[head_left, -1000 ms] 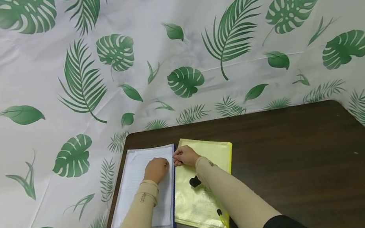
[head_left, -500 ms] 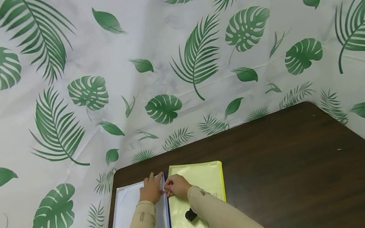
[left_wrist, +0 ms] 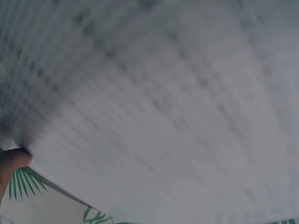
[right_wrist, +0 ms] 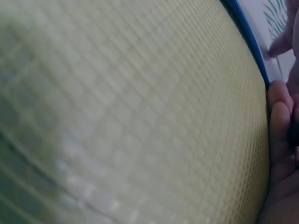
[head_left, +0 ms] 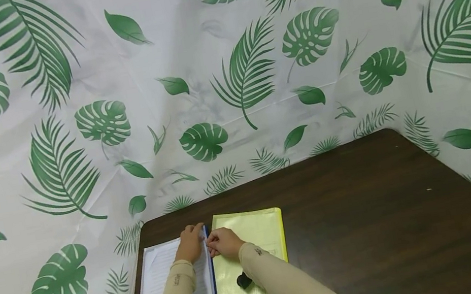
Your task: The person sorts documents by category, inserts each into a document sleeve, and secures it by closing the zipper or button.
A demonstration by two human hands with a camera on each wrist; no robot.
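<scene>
From the head view I am seeing the left hand (head_left: 191, 244) resting flat, fingers straight, on the white folder (head_left: 166, 291) near its far right corner, while the right hand (head_left: 223, 242) is pinching at the blue zipper edge (head_left: 211, 274), apparently at its far end. The yellow folder (head_left: 251, 247) is lying just beside it on the desk (head_left: 368, 223); whether the zip is shut I cannot tell.

The left wrist view is showing blurred mesh and a fingertip (left_wrist: 14, 161) at its edge.

The right wrist view is showing yellow mesh and curled fingers (right_wrist: 280, 135) by the blue edge.

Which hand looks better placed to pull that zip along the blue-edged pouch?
Probably the right hand: its fingers pinch at the blue zip edge near the far end. The left hand lies on the white pouch, steadying it.
</scene>
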